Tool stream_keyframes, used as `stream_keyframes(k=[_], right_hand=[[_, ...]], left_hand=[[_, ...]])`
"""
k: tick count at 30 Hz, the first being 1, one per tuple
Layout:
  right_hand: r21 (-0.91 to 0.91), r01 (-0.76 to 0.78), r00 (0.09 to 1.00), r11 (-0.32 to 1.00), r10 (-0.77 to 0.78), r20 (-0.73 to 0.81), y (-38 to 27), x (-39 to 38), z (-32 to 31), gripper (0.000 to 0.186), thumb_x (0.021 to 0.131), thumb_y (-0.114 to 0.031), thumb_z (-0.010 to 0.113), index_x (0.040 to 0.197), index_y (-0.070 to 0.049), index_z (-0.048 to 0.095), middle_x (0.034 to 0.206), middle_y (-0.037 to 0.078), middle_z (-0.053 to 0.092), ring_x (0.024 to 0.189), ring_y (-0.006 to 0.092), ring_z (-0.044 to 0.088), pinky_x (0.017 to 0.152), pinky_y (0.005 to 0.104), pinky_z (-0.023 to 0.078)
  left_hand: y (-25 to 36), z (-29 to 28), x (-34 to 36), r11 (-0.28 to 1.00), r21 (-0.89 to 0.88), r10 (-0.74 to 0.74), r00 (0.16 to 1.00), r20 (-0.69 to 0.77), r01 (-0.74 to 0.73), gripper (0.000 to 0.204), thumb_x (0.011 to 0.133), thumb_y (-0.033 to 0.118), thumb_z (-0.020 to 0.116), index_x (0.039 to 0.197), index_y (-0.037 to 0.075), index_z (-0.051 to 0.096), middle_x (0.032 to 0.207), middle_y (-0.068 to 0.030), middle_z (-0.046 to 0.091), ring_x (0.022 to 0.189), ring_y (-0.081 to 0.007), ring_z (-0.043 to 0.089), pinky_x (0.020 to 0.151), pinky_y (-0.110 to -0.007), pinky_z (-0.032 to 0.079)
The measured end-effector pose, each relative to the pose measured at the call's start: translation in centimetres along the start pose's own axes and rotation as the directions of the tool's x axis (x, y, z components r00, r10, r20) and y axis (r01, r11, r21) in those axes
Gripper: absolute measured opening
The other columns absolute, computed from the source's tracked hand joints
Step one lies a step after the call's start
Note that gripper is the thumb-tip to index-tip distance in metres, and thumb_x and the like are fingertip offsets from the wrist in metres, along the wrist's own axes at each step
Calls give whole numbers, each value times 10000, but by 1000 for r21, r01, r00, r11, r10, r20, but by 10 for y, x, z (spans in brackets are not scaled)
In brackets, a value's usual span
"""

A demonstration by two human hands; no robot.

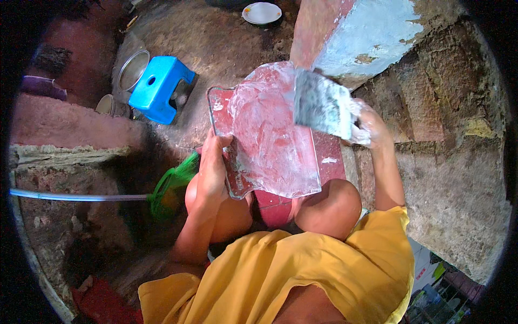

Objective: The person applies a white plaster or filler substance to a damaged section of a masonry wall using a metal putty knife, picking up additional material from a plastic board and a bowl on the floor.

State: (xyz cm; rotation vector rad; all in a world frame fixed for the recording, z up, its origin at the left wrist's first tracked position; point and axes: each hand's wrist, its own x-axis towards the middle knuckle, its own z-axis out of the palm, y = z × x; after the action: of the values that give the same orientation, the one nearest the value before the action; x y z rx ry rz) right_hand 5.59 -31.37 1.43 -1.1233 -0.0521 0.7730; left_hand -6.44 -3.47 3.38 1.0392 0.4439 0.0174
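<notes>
My left hand (pixel 214 164) is closed on the left edge of a clear flat panel (pixel 270 129) with a shaped outline. White paste is smeared over most of the panel, and red floor tiles show through it. It is held above my knees. At the panel's upper right, my right hand (pixel 368 125) grips a flat grey rectangular scraper-like plate (pixel 322 103), streaked with white and slightly blurred. White paste coats the fingers of that hand. The plate overlaps the panel's right edge; whether they touch, I cannot tell.
A blue plastic stool (pixel 157 86) stands at the upper left beside a round-rimmed container (pixel 134 71). A white plate (pixel 261 13) lies far ahead. On the left is a green-bristled broom (pixel 172 181) with a pale handle (pixel 81 196). Rough walls (pixel 448 178) border the right.
</notes>
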Motion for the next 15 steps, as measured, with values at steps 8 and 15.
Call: stream_keyframes(k=[8,15], right_hand=[[-249,-1,999,968,-10,-44,31,7,10,309,788,-167,522,1049,-16,454,935,42,517,835,99,480,727,237,389],[-218,-72,966,973,14,-259,50,-9,-39,330,790,-145,505,1088,-31,418,971,48,515,866,117,483,749,250,398]], left_hand=[[12,1,-5,984,63,-153,975,-160,165,354,768,226,402,1070,53,467,956,-74,513,813,-150,514,712,-267,427],[18,0,-6,997,31,-71,985,-158,77,410,740,202,405,1101,11,443,953,-82,532,808,-159,534,719,-269,429]])
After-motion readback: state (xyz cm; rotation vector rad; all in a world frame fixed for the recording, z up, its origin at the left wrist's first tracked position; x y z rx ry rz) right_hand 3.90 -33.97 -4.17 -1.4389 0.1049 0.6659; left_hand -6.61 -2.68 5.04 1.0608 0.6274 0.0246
